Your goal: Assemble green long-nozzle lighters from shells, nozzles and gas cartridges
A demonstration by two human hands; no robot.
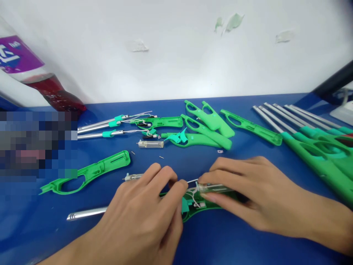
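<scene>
An open green lighter shell half [204, 213] lies in front of me, its metal tube [86, 214] pointing left. My left hand [149, 206] is closed around the shell near its teal trigger [186, 205], hiding the middle of it. Between thumb and fingers, my right hand [248, 187] pinches a clear fuel tank [215, 188] over the handle end. White wires [194, 197] run between the trigger and the tank. Another clear tank [134, 177] lies just beyond my left knuckles, partly hidden.
An empty green shell half [104, 165] lies at left, near small screws [161, 157]. Behind are wired metal tubes [110, 134], a clear tank [151, 144] and stacked green shells [206, 119]. Several assembled lighters [309, 154] lie at right. A drink bottle [52, 88] stands back left.
</scene>
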